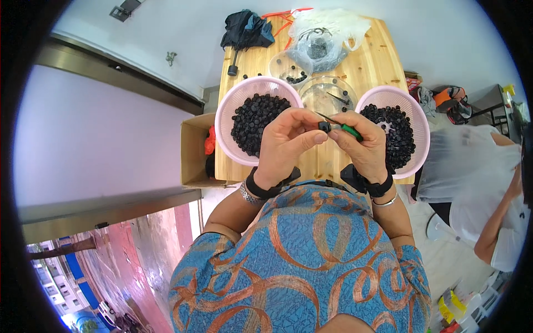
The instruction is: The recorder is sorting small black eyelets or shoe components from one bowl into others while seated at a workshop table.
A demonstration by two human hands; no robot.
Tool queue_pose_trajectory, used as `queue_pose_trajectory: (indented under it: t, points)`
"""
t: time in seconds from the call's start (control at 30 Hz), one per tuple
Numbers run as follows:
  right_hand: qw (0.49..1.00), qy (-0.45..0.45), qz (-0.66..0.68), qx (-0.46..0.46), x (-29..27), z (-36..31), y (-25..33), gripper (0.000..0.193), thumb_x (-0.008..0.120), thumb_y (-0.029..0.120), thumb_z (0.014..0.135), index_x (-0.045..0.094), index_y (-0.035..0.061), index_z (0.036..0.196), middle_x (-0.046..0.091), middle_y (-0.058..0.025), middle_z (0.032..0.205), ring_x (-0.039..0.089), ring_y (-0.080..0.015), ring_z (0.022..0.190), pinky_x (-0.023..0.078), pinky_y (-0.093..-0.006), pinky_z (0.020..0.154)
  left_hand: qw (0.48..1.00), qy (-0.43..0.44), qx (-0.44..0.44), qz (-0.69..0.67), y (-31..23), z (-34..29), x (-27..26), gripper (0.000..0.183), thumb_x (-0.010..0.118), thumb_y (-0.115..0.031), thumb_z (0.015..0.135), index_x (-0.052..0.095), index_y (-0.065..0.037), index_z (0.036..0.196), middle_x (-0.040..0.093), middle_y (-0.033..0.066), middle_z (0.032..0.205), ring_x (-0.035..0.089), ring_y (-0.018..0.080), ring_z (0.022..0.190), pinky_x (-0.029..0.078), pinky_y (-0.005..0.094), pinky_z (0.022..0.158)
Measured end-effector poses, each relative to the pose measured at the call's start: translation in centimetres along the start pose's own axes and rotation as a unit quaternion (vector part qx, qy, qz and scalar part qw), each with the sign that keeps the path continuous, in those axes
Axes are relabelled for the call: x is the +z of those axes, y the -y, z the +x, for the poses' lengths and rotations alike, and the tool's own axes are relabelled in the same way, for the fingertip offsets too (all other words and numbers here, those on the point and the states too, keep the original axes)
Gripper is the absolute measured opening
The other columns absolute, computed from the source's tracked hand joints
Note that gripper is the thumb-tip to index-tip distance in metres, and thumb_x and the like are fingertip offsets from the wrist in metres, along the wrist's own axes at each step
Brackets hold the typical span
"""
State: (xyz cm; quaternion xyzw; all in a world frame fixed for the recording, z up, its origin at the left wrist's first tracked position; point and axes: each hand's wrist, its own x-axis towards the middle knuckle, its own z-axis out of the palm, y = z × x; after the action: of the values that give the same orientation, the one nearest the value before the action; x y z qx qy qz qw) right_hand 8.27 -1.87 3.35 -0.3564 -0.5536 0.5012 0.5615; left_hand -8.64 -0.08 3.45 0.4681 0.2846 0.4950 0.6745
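- Our left hand [286,136] pinches a small black piece [324,127] between thumb and fingers, narrow grip, above the near part of the table [383,53].
- Our right hand [363,144] is closed on a green-handled tool [351,132] — its thin, dark tip points up and left, just beyond the piece.
- We have both hands close together, between two pink baskets: the left basket [222,119] and the right basket [423,130], each holding many similar black pieces.
- Beyond our fingers we see a clear round container [315,93] with a dark pointed implement [337,99] in it.
- Farther back are a clear dish [277,65] with a few pieces, a white plastic bag [330,25] and — at the left corner — a dark folded umbrella [244,30].
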Motion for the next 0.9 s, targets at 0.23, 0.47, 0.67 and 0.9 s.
queue_pose_trajectory:
  t: [0.23,0.47,0.67,0.9]
  points:
    - [0.994,-0.095,-0.046,0.040,0.7,-0.7,-1.5,0.021,0.060,0.001,0.081,0.059,0.0000,0.102,0.058,0.0015,0.088,0.047,-0.0019,0.070,0.037,-0.0148,0.060,0.964,0.015,0.112,0.242,-1.4,0.6,-0.3,0.025,0.062,0.002,0.076,0.055,-0.003,0.099,0.060,0.0060,0.089,0.058,0.0118,0.081,0.047,0.0241,0.074]
    - [0.965,-0.178,0.163,0.104,-0.1,-1.4,-3.2,0.013,0.048,0.013,0.092,0.053,0.0015,0.097,0.037,0.0047,0.063,0.030,-0.0023,0.050,0.024,-0.0178,0.042,0.642,0.168,0.335,0.669,-2.0,2.2,-1.3,0.009,0.053,-0.012,0.072,0.055,-0.007,0.079,0.054,0.0060,0.083,0.055,0.0212,0.078,0.046,0.0313,0.068]
    - [0.959,-0.196,0.157,0.129,-0.1,-1.1,-4.2,0.014,0.047,0.017,0.092,0.049,0.0055,0.085,0.037,0.0039,0.062,0.029,-0.0038,0.051,0.025,-0.0177,0.044,0.451,0.355,0.432,0.696,-1.3,1.8,0.9,0.012,0.055,-0.016,0.068,0.058,-0.005,0.069,0.055,0.0054,0.075,0.052,0.0181,0.073,0.039,0.0275,0.067]
    - [0.963,-0.160,0.160,0.147,-1.1,-0.7,-4.1,0.014,0.051,0.018,0.091,0.049,0.0066,0.083,0.047,0.0019,0.067,0.033,-0.0023,0.054,0.026,-0.0156,0.048,0.341,0.454,0.432,0.700,-1.1,1.8,3.0,0.023,0.053,-0.021,0.070,0.062,0.000,0.068,0.058,0.0114,0.073,0.054,0.0271,0.073,0.041,0.0403,0.073]
